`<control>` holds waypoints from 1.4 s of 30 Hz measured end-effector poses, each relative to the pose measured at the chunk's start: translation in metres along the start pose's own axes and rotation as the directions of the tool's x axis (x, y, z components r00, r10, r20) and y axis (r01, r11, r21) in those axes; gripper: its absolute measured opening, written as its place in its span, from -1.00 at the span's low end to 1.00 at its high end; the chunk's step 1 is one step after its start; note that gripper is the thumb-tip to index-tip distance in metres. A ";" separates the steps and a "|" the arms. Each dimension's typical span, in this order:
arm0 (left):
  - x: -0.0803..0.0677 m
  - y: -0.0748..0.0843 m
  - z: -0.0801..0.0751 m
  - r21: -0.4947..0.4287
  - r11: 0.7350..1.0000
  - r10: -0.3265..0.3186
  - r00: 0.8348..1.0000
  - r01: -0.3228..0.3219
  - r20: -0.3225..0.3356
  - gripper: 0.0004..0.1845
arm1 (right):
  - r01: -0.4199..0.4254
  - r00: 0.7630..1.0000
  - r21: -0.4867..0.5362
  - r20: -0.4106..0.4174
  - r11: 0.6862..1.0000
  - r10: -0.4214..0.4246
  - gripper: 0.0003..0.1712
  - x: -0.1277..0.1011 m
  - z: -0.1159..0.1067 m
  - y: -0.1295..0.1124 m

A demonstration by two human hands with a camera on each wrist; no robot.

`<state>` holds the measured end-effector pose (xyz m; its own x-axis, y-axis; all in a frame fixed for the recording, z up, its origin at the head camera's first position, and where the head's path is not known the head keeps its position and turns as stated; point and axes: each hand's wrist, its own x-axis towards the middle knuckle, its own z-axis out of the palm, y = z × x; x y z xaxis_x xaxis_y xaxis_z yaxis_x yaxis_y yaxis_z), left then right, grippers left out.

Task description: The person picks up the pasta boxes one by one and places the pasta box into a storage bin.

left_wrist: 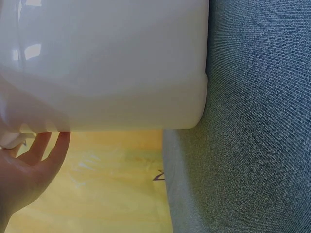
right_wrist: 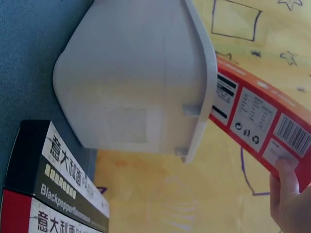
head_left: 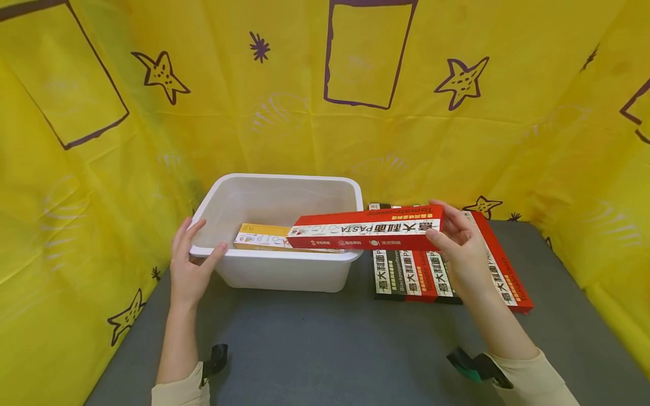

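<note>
A white plastic tub stands on the grey table, and my left hand holds its left front corner at the rim. In the left wrist view, the fingers lie against the tub's side. My right hand pinches the right end of a red pasta box, thumb in front. This box is held nearly level, its left end over the tub's opening and its right end beyond the rim. Inside the tub lies a yellow-and-white box, partly hidden behind the red one.
To the right of the tub, several black and red pasta boxes lie side by side on the table, partly under my right hand. A yellow cloth with drawn starfish hangs behind and at both sides.
</note>
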<state>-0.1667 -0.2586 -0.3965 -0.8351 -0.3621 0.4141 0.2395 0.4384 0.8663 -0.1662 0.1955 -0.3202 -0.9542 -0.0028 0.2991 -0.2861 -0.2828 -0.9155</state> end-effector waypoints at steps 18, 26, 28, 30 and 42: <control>0.000 0.000 -0.001 -0.014 1.000 -0.018 1.000 0.018 0.013 -0.32 | -0.102 0.988 -0.365 0.071 0.925 0.137 -0.33 0.030 0.029 0.019; 0.001 -0.002 -0.001 0.001 1.000 -0.018 1.000 0.018 0.006 -0.32 | -0.084 0.982 -0.456 0.110 0.886 0.150 -0.29 0.038 0.044 0.032; 0.001 -0.001 -0.001 0.002 1.000 -0.014 1.000 0.014 0.004 -0.32 | -0.076 0.981 -0.480 0.122 0.874 0.153 -0.29 0.040 0.047 0.035; 0.001 -0.001 0.000 -0.001 1.000 -0.013 1.000 0.013 0.002 -0.32 | -0.068 0.980 -0.510 0.127 0.857 0.153 -0.28 0.040 0.049 0.037; 0.001 -0.001 0.000 -0.003 1.000 -0.011 1.000 0.011 -0.002 -0.32 | -0.030 0.974 -0.552 0.170 0.834 0.148 -0.23 0.041 0.060 0.047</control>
<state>-0.1676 -0.2588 -0.3971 -0.8369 -0.3682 0.4050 0.2318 0.4319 0.8716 -0.2136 0.1247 -0.3353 -0.9570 -0.2079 0.2022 -0.2582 0.2935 -0.9204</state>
